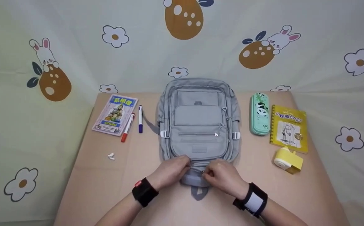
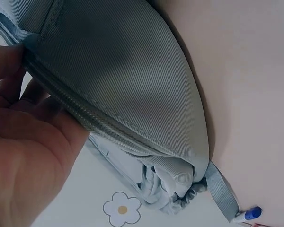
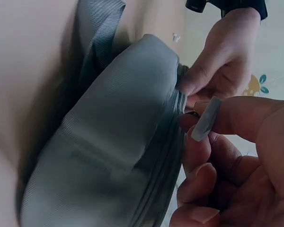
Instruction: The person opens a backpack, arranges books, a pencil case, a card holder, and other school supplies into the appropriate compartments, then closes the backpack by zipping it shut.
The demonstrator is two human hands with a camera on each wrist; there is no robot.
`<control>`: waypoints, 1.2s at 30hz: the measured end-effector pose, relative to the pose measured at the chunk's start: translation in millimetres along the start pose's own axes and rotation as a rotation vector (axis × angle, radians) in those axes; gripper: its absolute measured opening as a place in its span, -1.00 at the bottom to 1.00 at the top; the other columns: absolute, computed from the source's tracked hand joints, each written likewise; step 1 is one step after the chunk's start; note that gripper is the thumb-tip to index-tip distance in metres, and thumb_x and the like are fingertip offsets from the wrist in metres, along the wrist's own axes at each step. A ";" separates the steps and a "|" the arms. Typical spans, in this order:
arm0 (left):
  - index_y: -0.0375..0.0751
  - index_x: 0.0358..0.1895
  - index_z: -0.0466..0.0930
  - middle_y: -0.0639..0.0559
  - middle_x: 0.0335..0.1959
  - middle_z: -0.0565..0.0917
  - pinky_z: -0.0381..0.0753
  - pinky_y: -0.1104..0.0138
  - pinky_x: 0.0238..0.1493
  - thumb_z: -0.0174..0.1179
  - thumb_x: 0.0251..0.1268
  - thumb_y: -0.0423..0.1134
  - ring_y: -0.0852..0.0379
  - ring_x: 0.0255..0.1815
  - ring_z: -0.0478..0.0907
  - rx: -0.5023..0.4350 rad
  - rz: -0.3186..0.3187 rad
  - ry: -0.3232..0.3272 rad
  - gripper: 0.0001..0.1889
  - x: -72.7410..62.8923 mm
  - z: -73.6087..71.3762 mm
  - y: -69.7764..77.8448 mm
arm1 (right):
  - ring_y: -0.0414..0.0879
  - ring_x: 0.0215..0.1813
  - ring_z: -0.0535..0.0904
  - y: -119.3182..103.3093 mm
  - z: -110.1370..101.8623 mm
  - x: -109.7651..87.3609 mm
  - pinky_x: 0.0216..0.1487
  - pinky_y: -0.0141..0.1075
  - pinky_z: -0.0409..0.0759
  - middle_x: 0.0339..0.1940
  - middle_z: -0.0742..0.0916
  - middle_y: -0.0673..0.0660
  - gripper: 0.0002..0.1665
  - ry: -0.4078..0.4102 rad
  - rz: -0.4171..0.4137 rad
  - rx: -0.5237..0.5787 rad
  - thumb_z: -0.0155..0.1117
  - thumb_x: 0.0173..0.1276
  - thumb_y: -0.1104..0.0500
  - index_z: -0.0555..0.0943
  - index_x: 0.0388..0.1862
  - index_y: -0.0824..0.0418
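A grey backpack (image 1: 197, 121) lies front side up on the table, its top end toward me. My left hand (image 1: 172, 171) pinches the fabric edge beside the zipper (image 2: 99, 120) at that end. Close by on the right, my right hand (image 1: 224, 175) holds a small pale zipper pull (image 3: 207, 119) between thumb and finger. The right wrist view shows both hands close together along the zipper track. A loop handle (image 1: 199, 192) sticks out below the bag toward me.
On the left lie a purple-pink book (image 1: 116, 114), a red marker (image 1: 128, 127), a blue marker (image 1: 140, 119) and a small white object (image 1: 111, 156). On the right are a green panda pencil case (image 1: 260, 114), a yellow spiral notebook (image 1: 290, 128) and a yellow-and-white pencil sharpener (image 1: 288, 160).
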State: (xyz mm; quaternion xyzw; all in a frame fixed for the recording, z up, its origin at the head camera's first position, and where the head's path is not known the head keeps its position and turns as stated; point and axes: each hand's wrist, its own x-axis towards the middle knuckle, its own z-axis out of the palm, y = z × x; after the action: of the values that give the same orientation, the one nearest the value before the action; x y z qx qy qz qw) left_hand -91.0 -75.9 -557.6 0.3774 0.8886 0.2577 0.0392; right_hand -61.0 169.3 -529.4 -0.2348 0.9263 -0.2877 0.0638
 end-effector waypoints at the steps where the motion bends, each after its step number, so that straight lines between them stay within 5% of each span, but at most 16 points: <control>1: -0.06 -0.14 0.52 0.14 -0.27 0.57 0.60 0.38 -0.26 0.15 0.50 -0.32 0.21 -0.31 0.53 0.002 -0.001 -0.002 -0.95 0.6 0.7 0.4 | -0.30 -0.40 0.47 -3.2 2.1 3.4 -0.35 -0.35 0.49 -0.52 0.58 -0.23 -0.94 0.002 -0.014 -0.009 0.46 0.24 0.11 0.75 -0.42 0.01; 7: -0.04 -0.17 0.52 0.18 -0.30 0.53 0.56 0.41 -0.29 0.12 0.54 -0.27 0.25 -0.32 0.49 -0.011 -0.033 -0.026 -0.96 1.3 3.2 0.4 | -0.26 -0.41 0.48 -14.3 12.5 18.7 -0.37 -0.33 0.48 -0.53 0.61 -0.19 -0.89 0.018 -0.071 -0.045 0.47 0.26 0.10 0.74 -0.45 0.04; 15: 0.00 -0.12 0.56 0.20 -0.23 0.57 0.59 0.41 -0.23 0.29 0.40 -0.21 0.26 -0.24 0.52 -0.060 -0.043 -0.041 -0.89 -1.3 2.9 -1.5 | -0.27 -0.43 0.45 -9.2 13.3 18.8 -0.38 -0.34 0.45 -0.55 0.57 -0.22 -0.82 0.024 -0.042 -0.040 0.50 0.27 0.02 0.71 -0.47 0.01; 19: -0.02 -0.07 0.55 0.19 -0.21 0.58 0.58 0.40 -0.20 0.42 0.28 -0.08 0.25 -0.23 0.52 -0.023 -0.019 -0.002 -0.72 -2.9 8.1 0.4 | -0.28 -0.44 0.44 -7.0 13.5 17.1 -0.38 -0.34 0.44 -0.56 0.56 -0.25 -0.79 0.027 -0.031 -0.008 0.49 0.29 0.00 0.69 -0.51 -0.03; 23: -0.03 -0.10 0.60 0.17 -0.20 0.66 0.60 0.35 -0.13 0.40 0.32 -0.09 0.20 -0.17 0.59 0.016 -0.034 0.071 -0.78 -3.4 16.4 5.1 | -0.29 -0.41 0.45 -5.8 12.6 14.9 -0.35 -0.35 0.46 -0.52 0.56 -0.27 -0.78 0.030 -0.036 0.027 0.48 0.31 -0.07 0.68 -0.49 -0.07; 29: 0.01 -0.09 0.63 0.19 -0.19 0.69 0.62 0.34 -0.07 0.36 0.33 -0.17 0.21 -0.12 0.63 0.010 -0.053 0.117 -0.84 -4.9 19.7 6.8 | -0.27 -0.23 0.52 10.4 -2.4 6.6 -0.21 -0.30 0.54 -0.32 0.66 -0.21 -0.74 0.060 -0.062 0.054 0.41 0.36 -0.17 0.72 -0.22 -0.04; 36: -0.02 -0.11 0.59 0.15 -0.27 0.65 0.59 0.33 -0.20 0.34 0.22 -0.29 0.21 -0.23 0.57 -0.016 -0.071 0.144 -0.80 -8.5 22.0 9.7 | -0.12 0.07 0.57 50.8 -16.6 -9.7 0.10 -0.10 0.55 -0.03 0.72 -0.05 -0.53 0.096 -0.224 -0.120 0.54 0.25 -0.07 0.71 0.07 0.08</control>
State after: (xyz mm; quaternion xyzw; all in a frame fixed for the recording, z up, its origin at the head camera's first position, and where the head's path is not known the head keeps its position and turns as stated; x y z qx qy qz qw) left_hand -72.9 -66.8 -573.0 0.3258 0.9000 0.2894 -0.0125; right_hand -76.9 219.1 -544.4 -0.3263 0.9118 -0.2480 -0.0275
